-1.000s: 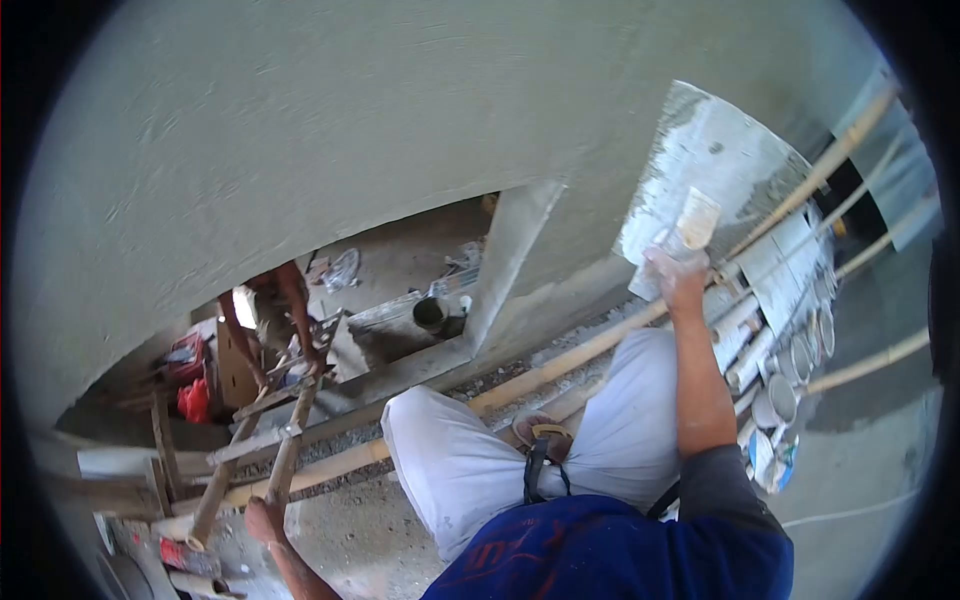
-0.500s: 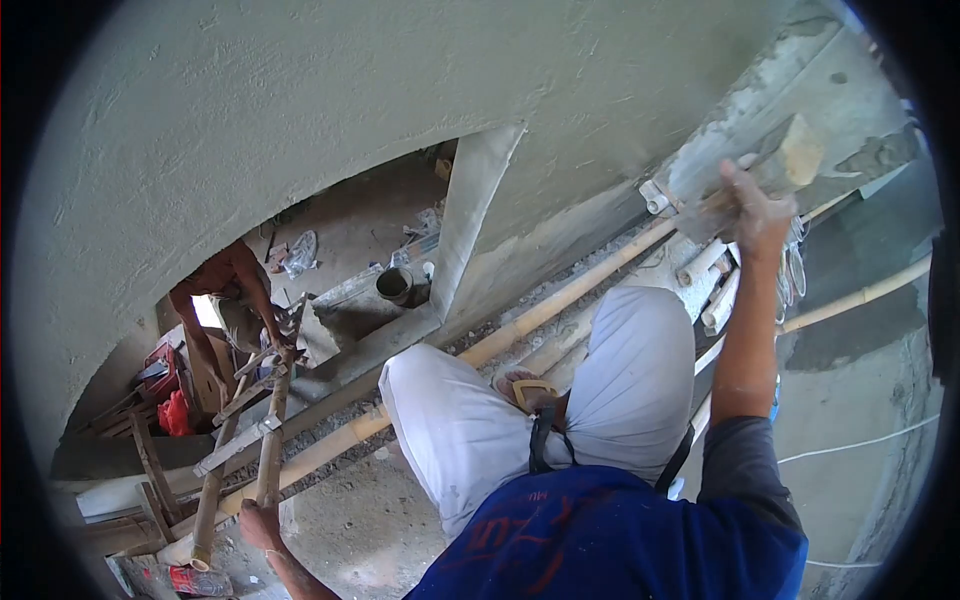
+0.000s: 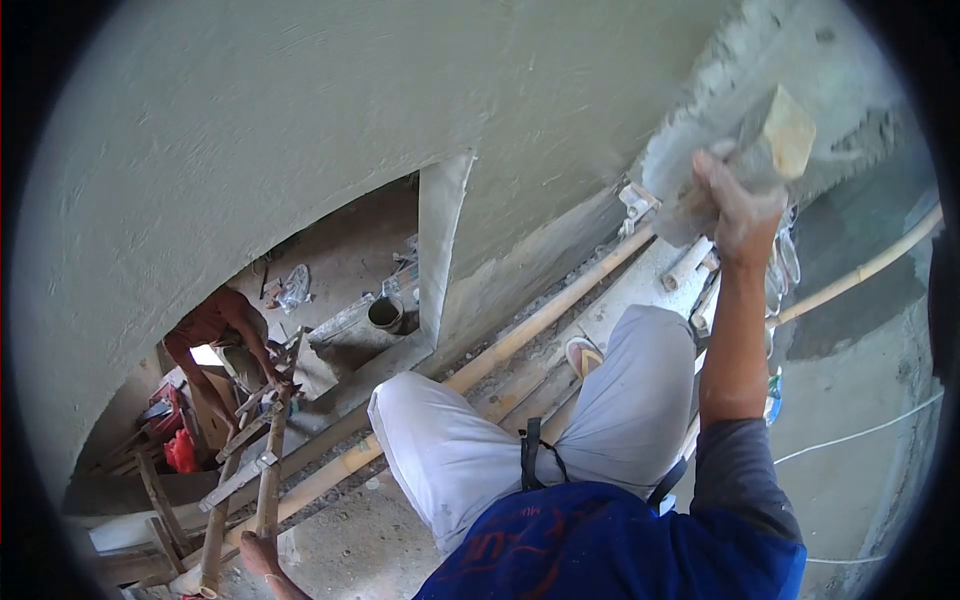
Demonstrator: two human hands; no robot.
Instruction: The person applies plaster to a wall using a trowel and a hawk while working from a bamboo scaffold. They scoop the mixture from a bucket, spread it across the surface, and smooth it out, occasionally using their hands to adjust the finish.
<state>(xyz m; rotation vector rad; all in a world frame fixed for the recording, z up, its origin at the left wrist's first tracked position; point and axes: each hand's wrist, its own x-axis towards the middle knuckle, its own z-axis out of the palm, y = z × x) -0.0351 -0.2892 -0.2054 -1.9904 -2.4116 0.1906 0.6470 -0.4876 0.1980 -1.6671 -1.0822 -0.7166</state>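
My right hand (image 3: 738, 205) is raised at the upper right, close to the plastered wall (image 3: 560, 80). Its fingers are closed round a cement-smeared block (image 3: 788, 132) with a pale yellowish end; motion blur hides its exact kind. At the lower left, my left hand (image 3: 259, 555) grips a bamboo pole (image 3: 270, 470) low down. This pole is part of a ladder-like frame with wooden crosspieces (image 3: 238, 481). My knees, in pale trousers (image 3: 440, 440), are bent between the two hands.
Beyond the arched opening, another person (image 3: 222, 325) bends with hands near the frame's upper end. A bucket (image 3: 386, 314) stands by the opening. Long bamboo poles (image 3: 545, 310) run along the wall and platform. A white cord (image 3: 860, 434) crosses at right.
My right hand, still holding the block, has shifted slightly left and down in view. My left hand stays on the bamboo pole. The view has tilted a little, and my foot appears farther right.
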